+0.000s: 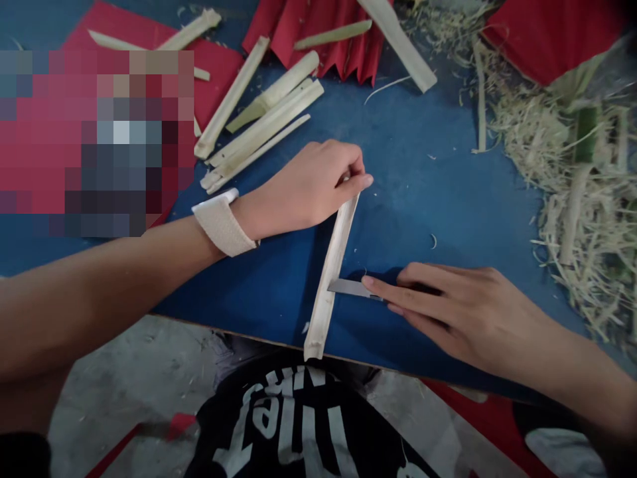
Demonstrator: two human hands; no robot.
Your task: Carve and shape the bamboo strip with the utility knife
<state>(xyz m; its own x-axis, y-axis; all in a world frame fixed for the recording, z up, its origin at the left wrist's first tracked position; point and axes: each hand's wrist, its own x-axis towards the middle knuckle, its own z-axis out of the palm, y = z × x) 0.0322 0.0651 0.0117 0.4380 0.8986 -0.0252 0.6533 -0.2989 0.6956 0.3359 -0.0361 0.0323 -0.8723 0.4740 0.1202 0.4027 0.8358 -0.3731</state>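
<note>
My left hand point(318, 182) pinches the far end of a pale, trough-shaped strip of plant stalk point(334, 259). The strip slants towards me across the blue table, its near end at the front edge. In my right hand point(462, 309) is a utility knife point(352, 287), its handle mostly hidden by my fingers. My index finger lies along the flat of the blade, and the tip touches the strip's inner face below its middle. A white band point(226, 222) is round my left wrist.
Several more stalk strips point(271, 126) lie beyond my left hand, near red folded paper point(298, 33). Fine shavings point(582, 219) are heaped along the right side. The table's front edge point(199, 325) runs close to my body. A blurred-out patch covers the upper left.
</note>
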